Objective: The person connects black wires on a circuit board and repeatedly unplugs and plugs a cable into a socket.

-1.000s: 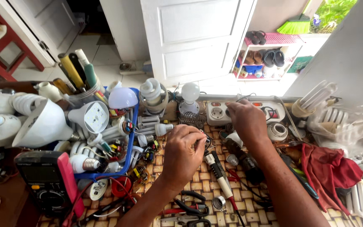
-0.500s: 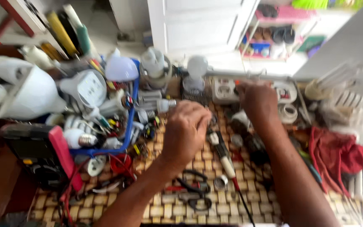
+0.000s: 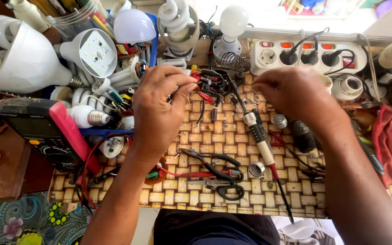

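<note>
A small red-and-black wired part (image 3: 203, 86) sits pinched in the left hand (image 3: 159, 111) grip above the woven tabletop (image 3: 196, 190). To its right, the right hand (image 3: 296, 97) grip is pressed together; I cannot tell on what. Below and between the 2 grips lies a soldering iron (image 3: 260, 143), with pliers (image 3: 214, 168) further down.

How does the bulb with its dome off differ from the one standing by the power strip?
The open LED bulb lies tilted at the left with no dome, its flat chip board facing the camera; the standing bulb is upright at the back with its round white dome on. The open one sits in a pile of other lamps; the standing one is beside the power strip. Both have white bodies and neither hand touches them.
</note>
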